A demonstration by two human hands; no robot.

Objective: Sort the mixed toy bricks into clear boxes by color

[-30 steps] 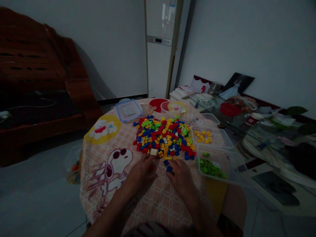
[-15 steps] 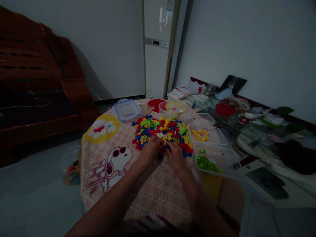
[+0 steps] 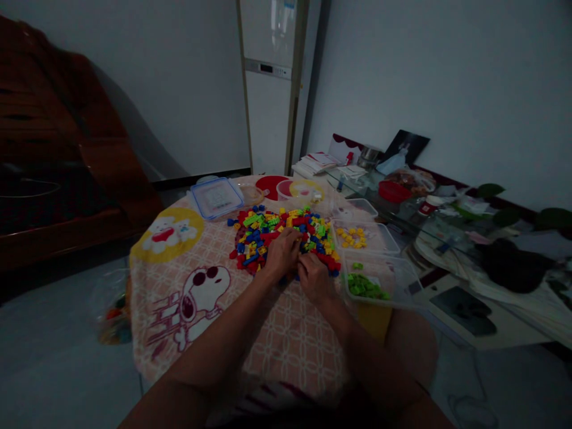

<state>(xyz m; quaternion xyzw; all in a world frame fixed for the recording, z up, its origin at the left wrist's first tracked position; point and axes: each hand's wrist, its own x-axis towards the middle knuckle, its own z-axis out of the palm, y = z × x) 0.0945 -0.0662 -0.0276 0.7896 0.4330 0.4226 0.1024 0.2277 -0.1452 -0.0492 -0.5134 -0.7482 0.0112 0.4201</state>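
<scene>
A heap of red, blue, yellow and green toy building bricks (image 3: 257, 235) lies on the patterned tablecloth (image 3: 286, 339). Over its near edge, my left hand (image 3: 283, 253) has its fingers pinched together. Close beside it on the right, my right hand (image 3: 313, 271) has its fingers curled in, the fingertips of both hands nearly meeting. Whatever lies between the fingers is too small and dark to make out. To the right of the heap, one clear plastic box (image 3: 389, 237) contains yellow bricks (image 3: 351, 237). A nearer clear box (image 3: 409, 286) contains green bricks (image 3: 366, 287).
A blue-rimmed clear lid (image 3: 217, 198) lies at the table's far left, beside a round clear container (image 3: 250, 193). Another clear box (image 3: 363, 207) stands behind the yellow bricks. A cluttered glass table (image 3: 411, 223) with a red bowl (image 3: 394, 190) adjoins on the right.
The camera has turned slightly right, shifting the scene left. My left hand has moved up and right over the bricks, closer to my right hand; white pieces seen earlier there are now hidden.
</scene>
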